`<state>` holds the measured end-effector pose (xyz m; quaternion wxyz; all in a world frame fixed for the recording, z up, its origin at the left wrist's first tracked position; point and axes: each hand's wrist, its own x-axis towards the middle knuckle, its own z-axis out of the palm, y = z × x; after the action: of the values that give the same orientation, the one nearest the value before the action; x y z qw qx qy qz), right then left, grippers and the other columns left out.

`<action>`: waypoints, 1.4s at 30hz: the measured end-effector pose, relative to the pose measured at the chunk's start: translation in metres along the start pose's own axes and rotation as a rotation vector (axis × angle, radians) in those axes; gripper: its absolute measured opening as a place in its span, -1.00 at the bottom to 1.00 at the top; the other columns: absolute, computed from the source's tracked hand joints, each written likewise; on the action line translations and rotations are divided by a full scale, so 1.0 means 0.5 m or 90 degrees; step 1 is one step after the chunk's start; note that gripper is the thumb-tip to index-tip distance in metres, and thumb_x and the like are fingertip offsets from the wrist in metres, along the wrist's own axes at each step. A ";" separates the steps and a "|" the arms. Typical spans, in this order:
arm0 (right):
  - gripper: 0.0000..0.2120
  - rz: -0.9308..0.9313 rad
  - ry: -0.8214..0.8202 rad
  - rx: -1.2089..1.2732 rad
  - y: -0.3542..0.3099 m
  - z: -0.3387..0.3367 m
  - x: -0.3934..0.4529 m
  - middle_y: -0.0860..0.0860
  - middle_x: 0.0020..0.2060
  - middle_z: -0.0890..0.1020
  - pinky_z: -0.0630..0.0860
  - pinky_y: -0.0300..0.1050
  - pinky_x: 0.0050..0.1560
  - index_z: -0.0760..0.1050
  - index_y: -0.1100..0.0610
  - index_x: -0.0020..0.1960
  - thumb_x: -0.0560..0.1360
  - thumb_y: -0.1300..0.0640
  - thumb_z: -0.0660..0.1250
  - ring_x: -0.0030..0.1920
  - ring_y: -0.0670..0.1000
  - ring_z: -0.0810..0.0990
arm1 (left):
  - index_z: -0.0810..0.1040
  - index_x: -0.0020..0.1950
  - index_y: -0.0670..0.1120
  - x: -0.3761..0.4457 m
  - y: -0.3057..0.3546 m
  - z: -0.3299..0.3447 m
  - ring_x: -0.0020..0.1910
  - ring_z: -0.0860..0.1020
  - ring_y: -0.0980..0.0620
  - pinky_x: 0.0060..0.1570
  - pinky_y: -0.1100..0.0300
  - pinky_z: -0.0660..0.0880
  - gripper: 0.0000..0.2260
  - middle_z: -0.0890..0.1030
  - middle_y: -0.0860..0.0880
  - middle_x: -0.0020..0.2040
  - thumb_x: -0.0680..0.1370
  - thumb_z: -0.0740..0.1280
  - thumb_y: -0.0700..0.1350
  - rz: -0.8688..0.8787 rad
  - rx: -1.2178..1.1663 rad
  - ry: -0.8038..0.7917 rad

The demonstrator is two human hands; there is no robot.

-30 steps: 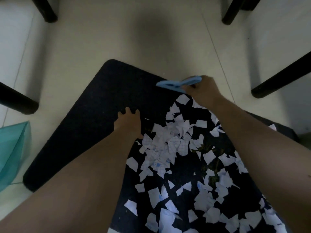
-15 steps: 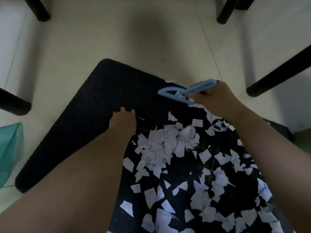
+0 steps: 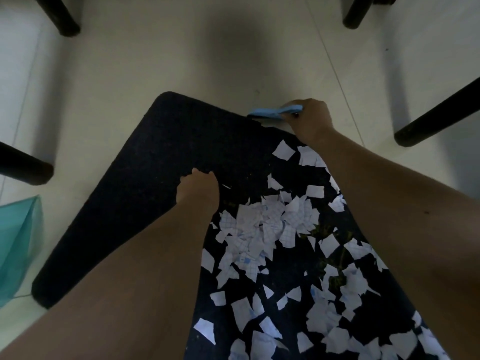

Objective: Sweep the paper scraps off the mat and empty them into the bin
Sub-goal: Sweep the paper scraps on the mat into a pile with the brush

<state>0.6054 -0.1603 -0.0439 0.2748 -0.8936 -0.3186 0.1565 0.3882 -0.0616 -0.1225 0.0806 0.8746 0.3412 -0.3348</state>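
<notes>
A black mat (image 3: 145,178) lies on the pale floor, its near right half strewn with several white paper scraps (image 3: 262,227), heaped thickest in the middle. My right hand (image 3: 310,120) grips a light blue hand brush (image 3: 272,112) at the mat's far right edge, beyond the scraps. My left hand (image 3: 198,187) rests on the mat just left of the heap, its fingers turned away from me and hard to make out.
A translucent teal bin bag (image 3: 18,245) shows at the left edge, beside the mat's near left corner. Black furniture legs stand at the far left (image 3: 55,15), left (image 3: 26,165), far right (image 3: 359,11) and right (image 3: 439,113).
My right hand drew the brush toward me into the scraps, then carried it back out to the mat's far edge. The left hand has stayed in place.
</notes>
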 end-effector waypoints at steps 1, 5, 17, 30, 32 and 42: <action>-0.79 0.000 -0.026 -0.025 0.004 -0.002 -0.002 0.13 -0.15 0.62 0.38 -0.36 -0.36 0.58 0.20 0.12 0.55 0.13 0.29 -0.27 0.03 0.53 | -0.01 0.58 -0.04 0.002 -0.001 0.000 0.43 0.26 -0.30 0.27 -0.12 0.44 -0.22 0.08 -0.28 0.52 0.50 0.40 -0.10 0.001 -0.001 0.001; -0.61 -0.036 -0.170 -0.207 0.005 -0.053 -0.021 0.01 -0.47 0.32 0.15 -0.20 -0.46 0.30 0.13 -0.42 0.55 0.12 0.29 -0.45 -0.10 0.27 | -0.02 0.58 -0.02 0.003 0.000 -0.001 0.45 0.23 -0.30 0.29 -0.13 0.41 -0.19 0.05 -0.27 0.53 0.49 0.42 -0.06 -0.004 0.002 -0.012; -0.76 -0.017 -0.020 -0.100 0.008 -0.044 -0.038 0.17 0.05 0.64 0.46 -0.16 -0.06 0.57 0.20 0.16 0.56 0.16 0.25 0.04 0.16 0.60 | 0.01 0.58 -0.04 -0.004 0.005 -0.007 0.46 0.23 -0.28 0.31 -0.11 0.38 -0.23 0.02 -0.27 0.54 0.50 0.40 -0.06 -0.016 0.003 -0.003; -0.77 -0.054 0.051 -0.005 -0.011 -0.066 -0.049 0.12 -0.05 0.62 0.40 -0.43 -0.26 0.57 0.23 0.15 0.55 0.16 0.29 -0.22 -0.11 0.57 | -0.02 0.58 -0.01 -0.008 0.004 -0.008 0.44 0.26 -0.30 0.26 -0.11 0.42 -0.21 0.08 -0.24 0.53 0.50 0.41 -0.09 -0.019 0.002 -0.012; -0.77 -0.046 0.019 0.033 -0.018 -0.033 -0.053 0.14 0.05 0.64 0.45 -0.25 -0.09 0.57 0.21 0.16 0.54 0.18 0.30 -0.04 0.04 0.60 | -0.01 0.58 -0.02 -0.009 0.003 -0.008 0.43 0.27 -0.30 0.26 -0.11 0.43 -0.21 0.09 -0.25 0.52 0.50 0.41 -0.08 -0.017 0.005 -0.007; -0.65 -0.121 -0.217 -0.166 0.030 -0.046 -0.174 0.25 -0.22 0.64 0.50 -0.07 -0.31 0.59 0.29 0.03 0.52 -0.01 0.28 -0.36 0.03 0.52 | 0.00 0.58 -0.01 -0.014 0.005 -0.011 0.45 0.25 -0.29 0.27 -0.11 0.41 -0.21 0.01 -0.25 0.55 0.50 0.41 -0.06 -0.017 0.009 -0.006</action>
<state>0.5578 -0.2361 -0.0252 0.1125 -0.8480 -0.4609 0.2361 0.3889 -0.0653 -0.1141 0.0716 0.8691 0.3499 -0.3422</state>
